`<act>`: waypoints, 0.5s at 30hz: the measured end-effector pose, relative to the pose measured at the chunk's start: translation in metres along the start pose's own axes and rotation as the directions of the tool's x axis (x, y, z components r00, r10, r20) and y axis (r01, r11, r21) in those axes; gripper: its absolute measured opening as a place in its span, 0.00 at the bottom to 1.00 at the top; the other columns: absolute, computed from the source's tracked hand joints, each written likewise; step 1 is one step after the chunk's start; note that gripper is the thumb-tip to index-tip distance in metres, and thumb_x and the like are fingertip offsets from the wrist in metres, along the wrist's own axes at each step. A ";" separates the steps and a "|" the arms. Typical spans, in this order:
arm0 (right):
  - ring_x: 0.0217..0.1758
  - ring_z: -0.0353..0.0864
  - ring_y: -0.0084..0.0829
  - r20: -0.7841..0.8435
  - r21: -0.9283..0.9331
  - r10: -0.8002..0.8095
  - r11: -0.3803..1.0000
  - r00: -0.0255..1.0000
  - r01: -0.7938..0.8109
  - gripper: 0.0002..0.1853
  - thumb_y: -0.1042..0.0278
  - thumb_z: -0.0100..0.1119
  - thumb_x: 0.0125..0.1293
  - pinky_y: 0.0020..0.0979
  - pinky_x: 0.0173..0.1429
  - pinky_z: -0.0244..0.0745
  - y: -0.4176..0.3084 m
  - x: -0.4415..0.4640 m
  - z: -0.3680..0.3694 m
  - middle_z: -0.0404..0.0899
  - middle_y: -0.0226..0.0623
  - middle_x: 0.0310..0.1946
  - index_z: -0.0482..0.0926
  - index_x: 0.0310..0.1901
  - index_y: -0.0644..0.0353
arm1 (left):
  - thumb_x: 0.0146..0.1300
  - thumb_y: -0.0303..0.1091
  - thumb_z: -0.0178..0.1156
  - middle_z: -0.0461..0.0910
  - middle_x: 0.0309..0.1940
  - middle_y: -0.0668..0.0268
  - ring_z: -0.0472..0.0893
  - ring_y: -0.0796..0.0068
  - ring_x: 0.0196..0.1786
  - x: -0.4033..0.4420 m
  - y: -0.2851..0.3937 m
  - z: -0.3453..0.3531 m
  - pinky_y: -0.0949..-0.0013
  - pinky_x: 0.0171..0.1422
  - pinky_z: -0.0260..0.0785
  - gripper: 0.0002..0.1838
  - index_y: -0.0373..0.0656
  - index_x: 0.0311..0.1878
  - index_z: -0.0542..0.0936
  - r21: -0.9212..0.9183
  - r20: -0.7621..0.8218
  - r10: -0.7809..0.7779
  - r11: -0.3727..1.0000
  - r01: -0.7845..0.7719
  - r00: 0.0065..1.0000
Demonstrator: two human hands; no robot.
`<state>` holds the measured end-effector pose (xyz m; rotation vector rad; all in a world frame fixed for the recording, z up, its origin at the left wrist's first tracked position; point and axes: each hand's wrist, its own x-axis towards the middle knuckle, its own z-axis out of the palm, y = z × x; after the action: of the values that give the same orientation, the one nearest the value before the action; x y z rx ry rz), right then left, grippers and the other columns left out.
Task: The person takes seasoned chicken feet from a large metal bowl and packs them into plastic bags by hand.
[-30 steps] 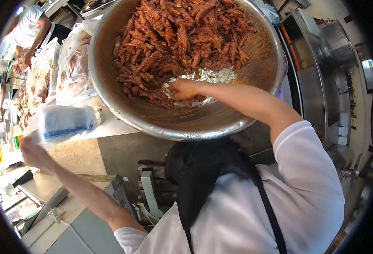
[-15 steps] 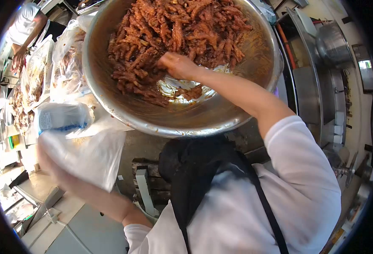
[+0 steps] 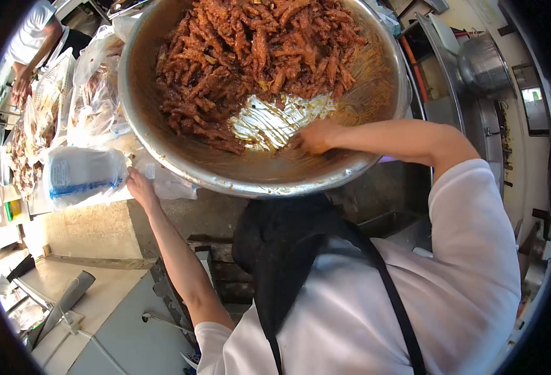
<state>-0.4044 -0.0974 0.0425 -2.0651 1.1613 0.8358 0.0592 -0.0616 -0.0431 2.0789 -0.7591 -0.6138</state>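
Observation:
A wide metal bowl (image 3: 269, 187) holds a heap of red-brown, sauce-coated chicken feet (image 3: 250, 56). My right hand (image 3: 318, 136) is low inside it, fingers curled against the near wall beside a shiny, sauce-streaked patch of bare metal. Whatever is under those fingers is hidden. Left of the bowl, my left hand (image 3: 140, 187) has its fingers closed at the edge of a clear plastic bag (image 3: 174, 186), which lies partly beneath the bowl's rim. Just beyond those fingertips is a wrapped pack of plastic bags (image 3: 88, 175) with blue print.
Filled clear bags (image 3: 97, 94) and a white basket (image 3: 66, 75) stand at the left, where another person's hand (image 3: 20, 87) shows. A metal pot (image 3: 485, 65) sits by a steel counter on the right. A grey-topped unit (image 3: 116, 340) is at lower left.
My right hand has moved from the heap down to the near side of the bowl, and loose food has left the bare patch. My left hand came right and upward with the plastic bag.

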 end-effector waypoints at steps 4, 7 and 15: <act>0.44 0.79 0.44 -0.118 0.234 -0.257 0.932 0.959 0.278 0.24 0.46 0.51 0.64 0.42 0.48 0.75 -0.070 0.043 -0.006 0.79 0.47 0.45 0.73 0.57 0.49 | 0.69 0.52 0.45 0.70 0.53 0.37 0.70 0.46 0.56 -0.050 0.042 -0.017 0.55 0.62 0.59 0.33 0.24 0.57 0.67 0.110 0.005 0.062 0.992 -0.063 0.998; 0.41 0.79 0.44 -0.233 0.657 -0.328 0.641 0.916 0.396 0.27 0.42 0.50 0.65 0.41 0.47 0.75 -0.085 0.023 -0.031 0.79 0.45 0.40 0.73 0.54 0.56 | 0.68 0.47 0.49 0.65 0.61 0.44 0.57 0.47 0.68 -0.118 0.045 0.003 0.52 0.72 0.47 0.32 0.27 0.63 0.61 0.291 -0.160 0.643 0.756 -0.587 0.749; 0.35 0.79 0.33 -0.033 0.791 0.061 0.612 0.998 -0.012 0.27 0.46 0.43 0.69 0.33 0.36 0.77 0.046 0.038 -0.038 0.75 0.47 0.46 0.68 0.60 0.59 | 0.65 0.36 0.55 0.74 0.44 0.51 0.73 0.54 0.50 -0.097 0.003 -0.022 0.58 0.55 0.67 0.19 0.31 0.53 0.76 0.238 -0.160 0.527 0.841 -0.486 0.834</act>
<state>-0.4209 -0.1645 0.0273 -1.3092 1.2928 0.1730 0.0043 0.0166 -0.0139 1.9437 -1.2200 -0.0102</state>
